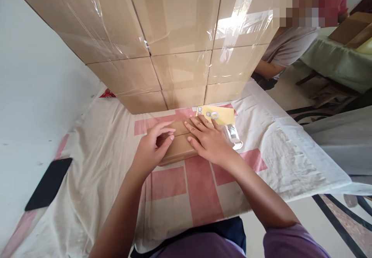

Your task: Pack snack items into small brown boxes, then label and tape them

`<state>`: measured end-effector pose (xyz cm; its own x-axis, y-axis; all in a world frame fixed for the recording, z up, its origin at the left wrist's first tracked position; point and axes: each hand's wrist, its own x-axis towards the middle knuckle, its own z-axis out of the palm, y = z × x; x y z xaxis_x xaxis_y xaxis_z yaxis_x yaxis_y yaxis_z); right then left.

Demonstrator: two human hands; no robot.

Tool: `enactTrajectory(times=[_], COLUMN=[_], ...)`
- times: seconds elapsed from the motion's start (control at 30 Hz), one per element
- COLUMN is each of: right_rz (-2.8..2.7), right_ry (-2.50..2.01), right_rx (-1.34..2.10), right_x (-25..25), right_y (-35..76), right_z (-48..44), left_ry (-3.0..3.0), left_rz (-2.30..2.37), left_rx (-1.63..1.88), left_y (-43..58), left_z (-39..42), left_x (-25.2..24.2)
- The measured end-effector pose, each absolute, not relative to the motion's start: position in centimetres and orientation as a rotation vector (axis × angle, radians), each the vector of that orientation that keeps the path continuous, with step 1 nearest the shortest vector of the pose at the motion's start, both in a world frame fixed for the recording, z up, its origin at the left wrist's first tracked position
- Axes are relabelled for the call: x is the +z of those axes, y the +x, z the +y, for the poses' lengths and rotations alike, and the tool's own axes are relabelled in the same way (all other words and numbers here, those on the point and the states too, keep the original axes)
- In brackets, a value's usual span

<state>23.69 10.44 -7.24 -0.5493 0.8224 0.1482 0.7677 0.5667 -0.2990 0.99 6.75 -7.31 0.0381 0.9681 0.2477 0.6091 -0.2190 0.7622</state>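
The small cardboard box (178, 149) lies at the middle of the bench (95, 161), on a white cloth with pink patches. Left hand (152, 145): fingers loosely curled, resting on the left part of the box top, grasping nothing. Right hand (207, 139): flat, fingers extended, palm down on the right part of the top. A yellow sheet (223, 115) lies just beyond the box, with a tape dispenser (234, 135) to the right of the right hand. A stack of large boxes (162, 37) stands at the far side. A black phone (48, 184) lies near left
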Motion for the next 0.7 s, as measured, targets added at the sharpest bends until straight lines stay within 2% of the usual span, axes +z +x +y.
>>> enactTrajectory(times=[0.13,0.37,0.7], right_rz=[-2.532,-2.512,-2.480], right_ry=[-1.321,-1.337,-1.293], right_rx=[0.291,0.284,0.285], right_x=[-7.4,-7.3,-7.7], right_y=[23.6,23.5,23.7], right_z=[10.5,10.6,10.7], left_ry=[1.864,1.749,1.864], left_rz=[1.435,1.418,1.529], left_rx=[1.147,0.781,0.724], left_y=[0.2,1.6,2.1], left_z=[7.1,8.3,10.0], left_x=[-6.6,-4.3,-4.8])
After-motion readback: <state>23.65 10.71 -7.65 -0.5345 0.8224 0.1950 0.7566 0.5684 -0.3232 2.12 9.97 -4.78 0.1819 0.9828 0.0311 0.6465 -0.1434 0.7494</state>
